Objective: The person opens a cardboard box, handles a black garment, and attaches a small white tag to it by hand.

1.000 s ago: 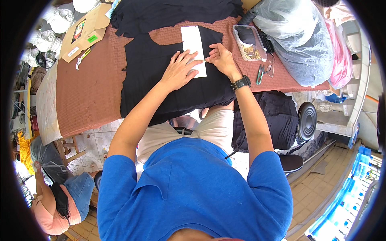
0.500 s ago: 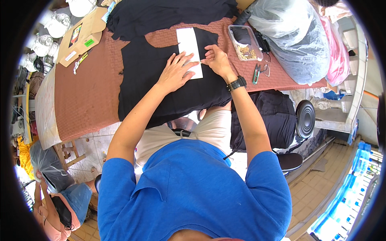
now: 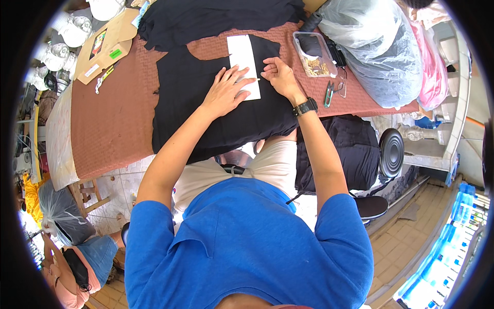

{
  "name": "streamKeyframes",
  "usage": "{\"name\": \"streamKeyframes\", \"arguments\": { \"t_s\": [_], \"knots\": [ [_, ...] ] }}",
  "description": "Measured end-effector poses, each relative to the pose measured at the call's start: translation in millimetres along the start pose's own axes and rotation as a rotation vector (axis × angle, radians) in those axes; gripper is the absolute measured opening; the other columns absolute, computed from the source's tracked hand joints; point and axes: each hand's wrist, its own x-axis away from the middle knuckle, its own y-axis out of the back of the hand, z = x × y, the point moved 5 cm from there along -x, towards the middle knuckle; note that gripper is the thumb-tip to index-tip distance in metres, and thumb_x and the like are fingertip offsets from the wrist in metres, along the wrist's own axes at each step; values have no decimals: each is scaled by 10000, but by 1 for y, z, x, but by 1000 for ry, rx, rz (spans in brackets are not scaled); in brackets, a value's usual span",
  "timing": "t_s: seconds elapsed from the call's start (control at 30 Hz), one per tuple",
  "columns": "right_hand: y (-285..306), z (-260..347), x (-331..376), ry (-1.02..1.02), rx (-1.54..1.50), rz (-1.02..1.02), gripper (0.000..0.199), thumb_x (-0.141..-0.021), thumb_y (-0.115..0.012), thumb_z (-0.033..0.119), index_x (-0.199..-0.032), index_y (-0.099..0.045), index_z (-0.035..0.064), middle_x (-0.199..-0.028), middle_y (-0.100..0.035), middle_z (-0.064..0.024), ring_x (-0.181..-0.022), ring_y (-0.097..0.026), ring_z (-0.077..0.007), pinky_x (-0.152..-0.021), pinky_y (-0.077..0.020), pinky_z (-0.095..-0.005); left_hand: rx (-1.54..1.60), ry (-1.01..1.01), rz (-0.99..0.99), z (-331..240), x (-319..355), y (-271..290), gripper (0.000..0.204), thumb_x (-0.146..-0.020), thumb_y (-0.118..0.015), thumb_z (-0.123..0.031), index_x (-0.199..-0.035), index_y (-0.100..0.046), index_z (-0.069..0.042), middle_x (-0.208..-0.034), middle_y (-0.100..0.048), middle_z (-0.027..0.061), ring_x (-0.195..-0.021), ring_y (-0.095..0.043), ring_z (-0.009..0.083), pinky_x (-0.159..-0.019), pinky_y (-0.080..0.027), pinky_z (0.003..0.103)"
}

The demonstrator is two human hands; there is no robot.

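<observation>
A black cut piece of cloth [image 3: 185, 108] with a curved notch at its top lies spread over the table edge nearest me. On it rests a narrow white card strip [image 3: 240, 50], pointing away from me. My left hand [image 3: 225, 93] lies flat across the strip, fingers spread. Just right of the strip, my right hand [image 3: 280, 78] is loosely curled, thumb and fingers apart, with nothing visible in it. A tiny pale sliver [image 3: 258, 79] sticks out at the strip's right edge, close to my right fingertips; its kind is too small to tell.
Right of the cloth are a clear plastic tub [image 3: 318, 69], thread snips [image 3: 328, 95] and glasses [image 3: 341, 88]. Large plastic bags [image 3: 378, 56] fill the far right. A cardboard box [image 3: 105, 46] and yellow cutter [image 3: 106, 74] lie left. Another person [image 3: 77, 273] is at lower left.
My right hand has drawn slightly right, away from the strip's edge and the pale sliver. My left hand stays flat on the strip. The other person's hand has moved from the clear bag's top.
</observation>
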Motion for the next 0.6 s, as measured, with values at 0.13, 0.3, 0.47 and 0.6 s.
{"name": "streamKeyframes", "arguments": {
  "t_s": [0.13, 0.3, 0.47, 0.6],
  "knots": [
    [-2, 2, 1, -2, 13, 4, 400, -794, -805, -20, -1156, -634, -26, -960, -689, -112, -836, -696, -171, -769, -591, -301, -8, 2, 1, 0, 0, 0, 414, -1000, -590, -353, -1396, -573, -236, -1571, -429, 61, -1487, -321, 311, -1220, -220, 551],
    [-4, 4, 3, 26, 80, -15, 428, -772, -833, 1, -1155, -643, -16, -963, -677, -106, -831, -677, -171, -759, -587, -299, -22, 8, 8, 0, 1, -1, 409, -1002, -586, -345, -1397, -570, -239, -1578, -418, 55, -1489, -318, 310, -1223, -217, 551],
    [-4, 5, 6, 69, 113, -52, 432, -771, -847, 18, -1157, -654, -7, -948, -666, -77, -824, -650, -145, -758, -574, -281, -7, 28, 35, -1, -1, -1, 410, -1010, -566, -338, -1403, -564, -220, -1599, -389, 41, -1505, -289, 302, -1232, -198, 545],
    [0, 16, 13, 177, 69, -86, 387, -767, -822, -2, -1115, -654, -3, -998, -654, -125, -818, -682, -213, -759, -592, -324, -9, 34, 47, -2, -1, -1, 412, -1013, -558, -333, -1407, -560, -210, -1604, -382, 34, -1511, -279, 297, -1237, -190, 536]
  ]
}}
